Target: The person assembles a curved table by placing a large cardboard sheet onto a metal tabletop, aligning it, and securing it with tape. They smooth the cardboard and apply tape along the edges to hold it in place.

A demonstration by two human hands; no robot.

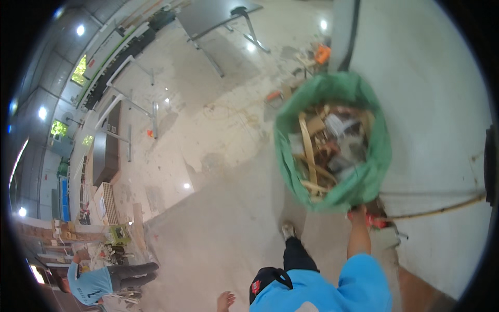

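My right hand (357,212) grips the near edge of a large green sack (383,148), my arm stretched out toward it. The sack's mouth gapes upward, showing wood strips (307,143), cardboard pieces and crumpled clear plastic (349,152). Down at the lower edge, my left hand (225,300) hangs away from the sack with nothing in it and its fingers loosely apart. A black cap-like item (269,281) with a red patch lies against my blue shirt; its kind is not certain.
A pale wall or panel (426,104) borders the sack on the right. Wood scraps and an orange object (322,53) lie beyond it. A grey table (213,18) stands far off, metal frames (127,106) at left. A person in blue (93,283) is at lower left.
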